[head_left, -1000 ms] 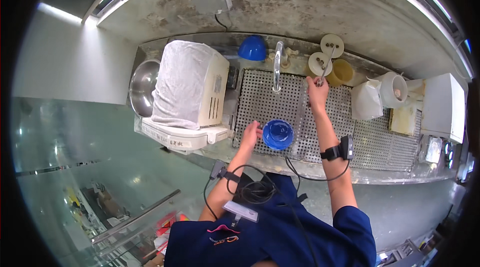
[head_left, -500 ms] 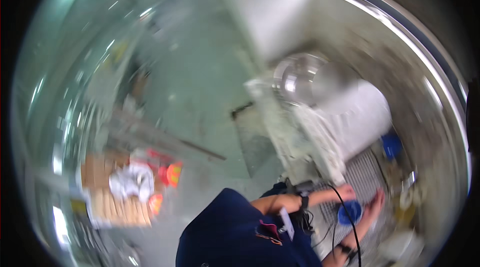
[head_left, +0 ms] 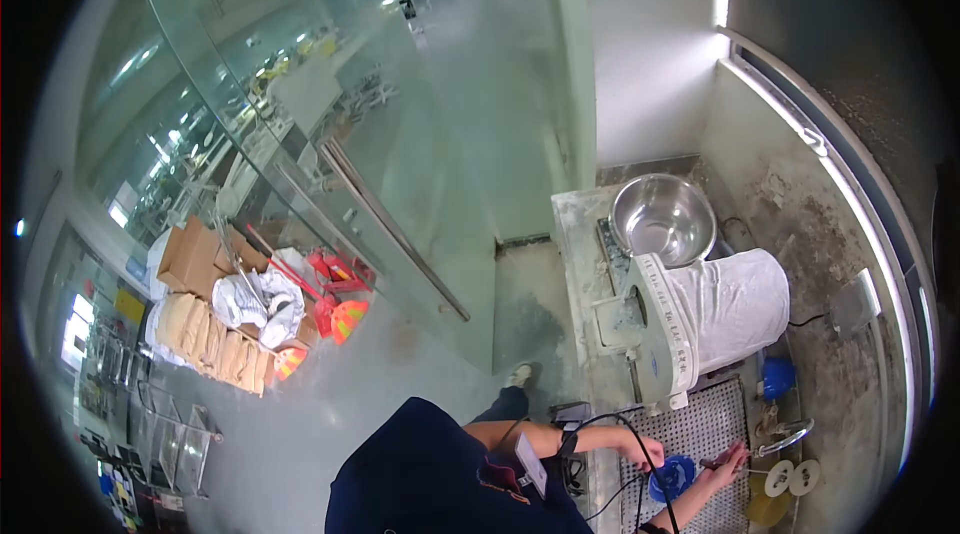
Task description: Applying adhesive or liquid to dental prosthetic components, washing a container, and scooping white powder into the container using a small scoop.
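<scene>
Over a grey perforated grate (head_left: pixel 715 409) at the lower right, my left hand (head_left: pixel 642 451) has its fingers curled at the upper left edge of a blue plastic bowl (head_left: pixel 675 477). My right hand (head_left: pixel 724 466) is just right of the bowl, near the spout of a metal tap (head_left: pixel 785 438); its fingers look stretched out, apart from the bowl. A black cable (head_left: pixel 640 434) loops in front of my left hand and partly crosses the bowl. What lies in the bowl is too small to make out.
Beyond the grate stands a pale machine (head_left: pixel 655 334) with a white cloth cover (head_left: pixel 735 304), a steel bowl (head_left: pixel 663 221) behind it. A blue container (head_left: pixel 777 377) sits by the wall. At left, cardboard boxes (head_left: pixel 200 259) and paper sacks (head_left: pixel 205 339) lie near a glass door (head_left: pixel 400 224).
The view has turned and steadied from a blur. My right hand has moved from the blue bowl's side toward the tap. My left hand stays at the bowl's edge.
</scene>
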The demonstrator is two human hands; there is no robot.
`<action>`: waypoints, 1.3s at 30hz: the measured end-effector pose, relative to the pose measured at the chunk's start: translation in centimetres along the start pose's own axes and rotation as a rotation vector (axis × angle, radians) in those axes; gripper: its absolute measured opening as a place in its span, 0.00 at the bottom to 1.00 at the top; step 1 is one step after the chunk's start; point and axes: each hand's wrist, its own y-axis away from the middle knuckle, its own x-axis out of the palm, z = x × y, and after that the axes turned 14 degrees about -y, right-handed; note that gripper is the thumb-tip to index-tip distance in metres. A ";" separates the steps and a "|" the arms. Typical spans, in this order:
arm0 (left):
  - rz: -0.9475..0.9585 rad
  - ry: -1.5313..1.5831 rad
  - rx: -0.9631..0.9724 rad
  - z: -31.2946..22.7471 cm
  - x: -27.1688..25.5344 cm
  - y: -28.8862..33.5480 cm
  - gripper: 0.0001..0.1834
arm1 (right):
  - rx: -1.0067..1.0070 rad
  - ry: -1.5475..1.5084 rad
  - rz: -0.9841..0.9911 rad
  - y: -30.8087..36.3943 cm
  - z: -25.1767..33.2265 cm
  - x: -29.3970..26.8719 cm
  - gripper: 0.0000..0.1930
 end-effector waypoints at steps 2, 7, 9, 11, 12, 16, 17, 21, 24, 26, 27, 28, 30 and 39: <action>-0.002 -0.041 -0.049 -1.7 0.0 0.9 0.24 | 0.010 -0.043 0.016 -1.1 -1.1 -2.1 0.18; -0.063 0.000 -0.018 -1.4 0.6 2.4 0.25 | -0.011 0.000 -0.057 -2.7 -2.8 -6.9 0.26; 0.036 0.067 -0.171 -0.3 0.6 2.1 0.25 | -0.020 0.011 -0.091 -0.9 -1.8 -5.0 0.29; 0.023 0.061 -0.068 1.6 1.6 0.3 0.26 | 0.138 -0.148 -0.030 -0.8 -1.2 -6.2 0.26; 0.070 0.033 -0.083 0.3 1.8 -0.4 0.27 | 0.117 -0.159 -0.039 -0.9 -1.3 -6.1 0.26; 0.085 0.006 0.202 1.4 4.4 -4.0 0.24 | 0.090 -0.099 -0.125 5.8 -0.4 -4.7 0.23; 0.121 -0.049 0.185 -0.3 3.9 -3.1 0.22 | 0.119 -0.121 -0.137 5.9 -0.4 -5.2 0.23; 0.140 0.048 0.330 1.5 0.6 -2.9 0.32 | 0.080 -0.192 -0.128 10.0 0.5 0.2 0.23; -0.152 -0.117 -0.066 -1.8 -1.4 -2.8 0.45 | 0.081 -0.179 -0.113 11.0 0.7 2.9 0.16; -0.315 -0.428 -0.069 -2.1 -2.9 -3.5 0.49 | -0.007 -0.161 -0.171 10.7 0.4 4.7 0.11; -0.432 -0.580 -0.021 -2.5 -2.6 -4.0 0.49 | -0.028 -0.219 -0.169 10.9 1.0 4.9 0.11; -0.447 -0.648 0.007 -2.9 -1.6 -4.3 0.44 | -0.040 -0.236 -0.181 10.7 1.6 4.1 0.11; -0.479 -0.719 0.041 -2.4 -0.7 -5.1 0.40 | -0.014 -0.266 -0.199 10.3 0.8 3.6 0.09; -0.123 -0.616 -0.012 -7.7 3.5 -5.1 0.27 | 0.177 -0.426 -0.146 0.6 4.2 -5.6 0.17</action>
